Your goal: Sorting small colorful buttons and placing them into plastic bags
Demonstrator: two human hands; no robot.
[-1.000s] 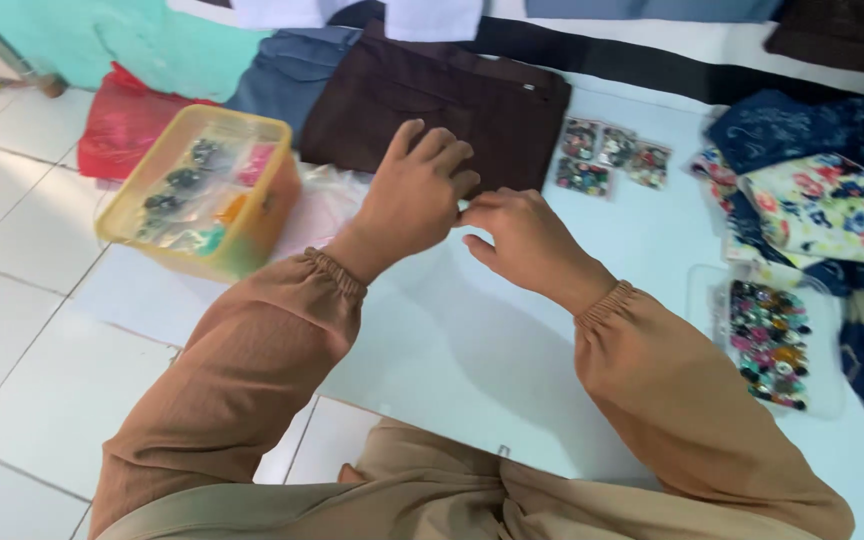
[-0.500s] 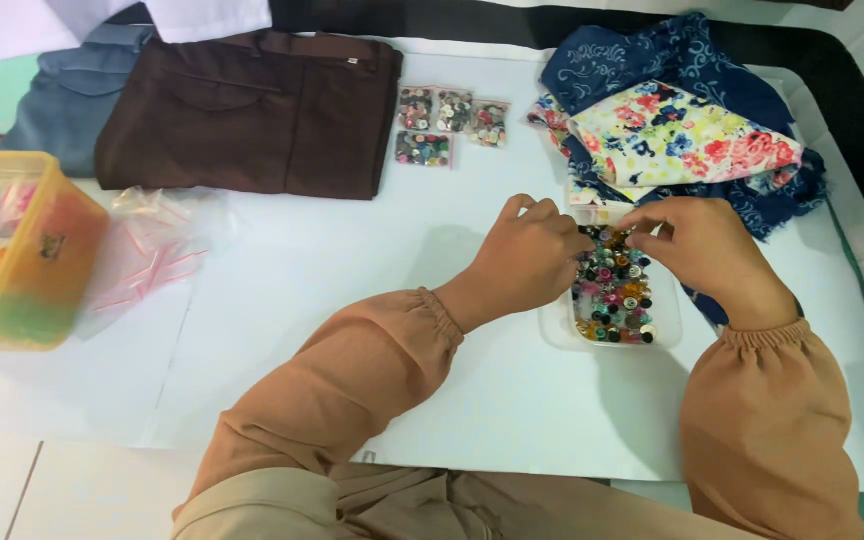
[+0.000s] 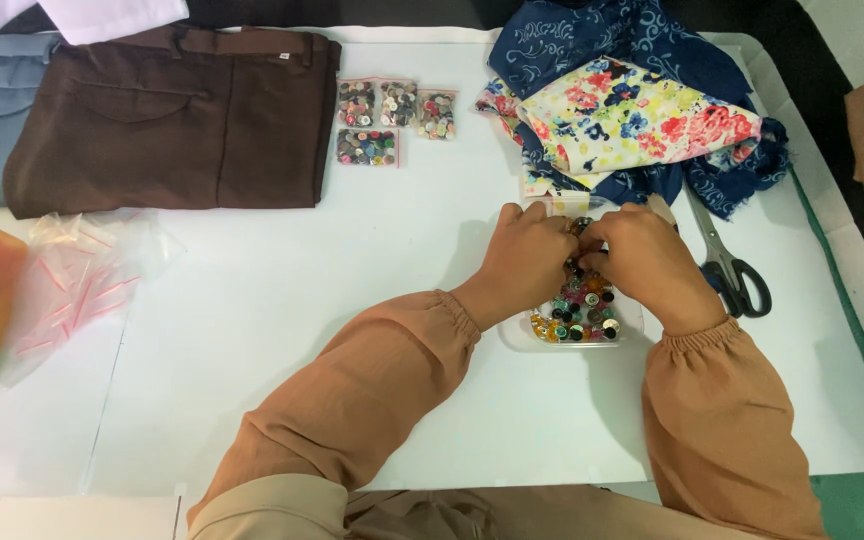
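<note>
On the white table (image 3: 302,330), button tray (image 3: 577,318) lies beneath both hands (image 3: 587,262).

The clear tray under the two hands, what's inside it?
The clear tray holds many small mixed-colour buttons, packed close together. The left hand and right hand cover its far half, so what lies there is hidden.
</note>
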